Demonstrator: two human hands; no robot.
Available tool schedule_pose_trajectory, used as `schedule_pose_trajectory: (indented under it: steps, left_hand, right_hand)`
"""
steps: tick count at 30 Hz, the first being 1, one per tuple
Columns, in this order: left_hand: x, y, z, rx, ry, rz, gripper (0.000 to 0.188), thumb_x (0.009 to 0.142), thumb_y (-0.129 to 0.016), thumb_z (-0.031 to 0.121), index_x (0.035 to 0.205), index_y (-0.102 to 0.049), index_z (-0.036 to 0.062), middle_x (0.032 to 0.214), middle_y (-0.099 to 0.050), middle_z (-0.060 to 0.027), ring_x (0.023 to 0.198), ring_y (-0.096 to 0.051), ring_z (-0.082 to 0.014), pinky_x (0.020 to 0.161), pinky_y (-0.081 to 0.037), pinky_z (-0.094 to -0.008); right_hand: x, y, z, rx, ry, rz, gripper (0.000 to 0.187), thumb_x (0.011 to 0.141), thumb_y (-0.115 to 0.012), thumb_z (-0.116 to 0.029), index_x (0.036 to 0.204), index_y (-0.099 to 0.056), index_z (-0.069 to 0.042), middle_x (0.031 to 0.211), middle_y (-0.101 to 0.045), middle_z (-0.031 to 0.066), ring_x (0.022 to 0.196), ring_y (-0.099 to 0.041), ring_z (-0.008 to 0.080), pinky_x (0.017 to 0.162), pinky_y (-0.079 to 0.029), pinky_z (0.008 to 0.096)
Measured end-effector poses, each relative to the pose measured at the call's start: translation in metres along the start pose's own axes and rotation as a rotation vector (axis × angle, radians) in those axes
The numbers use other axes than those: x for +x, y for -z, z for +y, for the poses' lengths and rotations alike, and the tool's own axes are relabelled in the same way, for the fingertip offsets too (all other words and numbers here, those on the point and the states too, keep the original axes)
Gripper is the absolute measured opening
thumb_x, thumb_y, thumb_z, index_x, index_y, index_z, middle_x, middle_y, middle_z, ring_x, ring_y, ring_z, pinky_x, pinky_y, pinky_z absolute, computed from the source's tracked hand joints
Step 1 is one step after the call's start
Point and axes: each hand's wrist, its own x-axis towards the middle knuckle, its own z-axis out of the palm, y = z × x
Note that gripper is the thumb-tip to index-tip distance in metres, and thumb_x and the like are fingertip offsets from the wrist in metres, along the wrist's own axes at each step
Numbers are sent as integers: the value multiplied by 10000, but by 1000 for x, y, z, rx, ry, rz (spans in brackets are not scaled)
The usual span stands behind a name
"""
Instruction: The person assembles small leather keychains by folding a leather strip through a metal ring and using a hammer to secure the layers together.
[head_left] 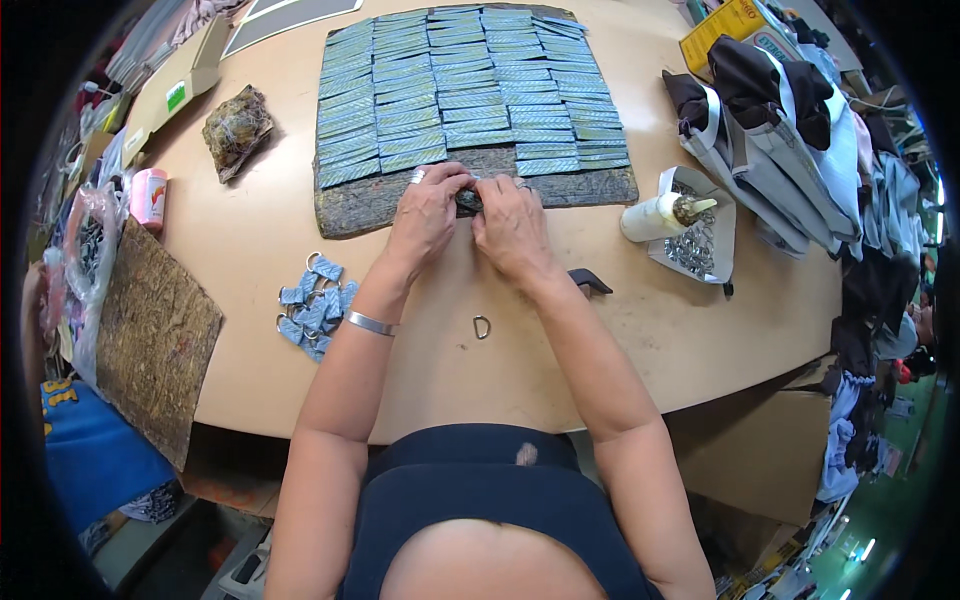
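Note:
My left hand [427,208] and my right hand [510,222] meet at the near edge of a dark, worn board [390,205]. Fingertips of both are pinched together, almost touching; a small bluish bit shows between them, too hidden to name. Rows of blue patterned fabric strips [470,95] cover most of the board, overlapping in several columns. Left of my left forearm lies a pile of folded blue fabric tabs with metal rings [318,308]. A single metal D-ring [482,327] rests on the table between my forearms.
Right of the board, a white glue bottle [650,219] leans on a white tray of metal rings [712,262]. A black curved object [590,282] is partly behind my right forearm. Grey and dark garments [775,150] crowd the right; a brown bundle [238,132] and pink container [148,198] stand left.

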Motion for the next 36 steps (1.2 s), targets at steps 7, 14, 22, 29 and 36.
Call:
schedule_pose_trajectory:
  steps: [7, 14, 22, 29, 36]
  left_hand:
    - [2, 1, 0, -8, 5, -35, 268, 740, -425, -49, 934, -595, 21, 1019, -548, -89, 960, -506, -274, 830, -407, -342]
    - [2, 1, -3, 9, -49, -15, 256, 743, -417, -25, 916, -599, 20, 1012, -548, -98, 888, -537, -284, 780, -435, -343]
    - [6, 1, 10, 104, 28, -8, 170, 730, -549, 18, 900, -542, 29, 958, -526, -103, 860, -521, -269, 718, -425, -353]
    - [2, -3, 11, 64, 11, 190, 184, 693, -576, 0, 861, -508, 28, 923, -468, -123, 801, -510, -276, 675, -426, -352]
    - [-86, 16, 61, -23, 181, -344, 179, 712, -587, 80, 881, -528, 74, 845, -504, -79, 706, -536, -247, 615, -447, -324]
  right_hand:
    - [6, 2, 5, 36, -91, -44, 238, 620, -608, -109, 841, -520, -87, 862, -497, 72, 856, -486, 257, 698, -382, 391]
    - [-13, 28, -9, -94, 112, -392, 117, 617, -572, -116, 724, -535, -90, 759, -540, 77, 767, -513, 270, 704, -350, 416]
    - [-89, 101, -24, 691, 51, -663, 180, 612, -514, -24, 786, -467, -21, 723, -501, 129, 710, -498, 298, 659, -387, 362]
    - [-123, 91, -5, 1119, -474, -563, 184, 659, -414, 32, 831, -465, -8, 746, -514, 74, 698, -487, 121, 573, -402, 264]
    - [-133, 72, -7, 721, -256, -250, 296, 717, -399, 31, 989, -515, 14, 750, -491, 89, 675, -465, 194, 648, -377, 272]
